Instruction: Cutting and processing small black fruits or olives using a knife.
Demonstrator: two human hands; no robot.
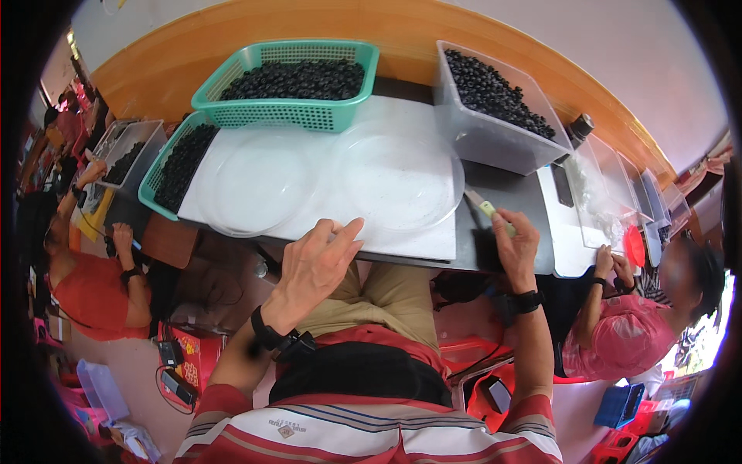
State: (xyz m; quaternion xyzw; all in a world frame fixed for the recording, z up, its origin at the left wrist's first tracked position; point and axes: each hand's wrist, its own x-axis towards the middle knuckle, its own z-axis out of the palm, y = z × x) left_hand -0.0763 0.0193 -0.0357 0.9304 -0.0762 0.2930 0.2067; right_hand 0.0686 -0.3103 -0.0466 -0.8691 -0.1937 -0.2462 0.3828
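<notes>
My right hand (515,243) is closed around the pale green handle of a small knife (485,207), whose short blade points up and left over the dark table. My left hand (313,267) is just past the front edge of the white board, its fingers bent and drawn together; whatever they may hold is hidden. In front of it, two shallow round clear plastic trays lie side by side on the board: the left tray (251,185) and the right tray (398,182). A few tiny specks lie in the right one.
At the back stands a green basket (340,116) of small dark round pieces. A second green basket (151,166) is at the left, and a clear bin (495,143) of the same pieces at the back right. Co-workers sit on both sides, near a dark bottle (580,127) and clear boxes.
</notes>
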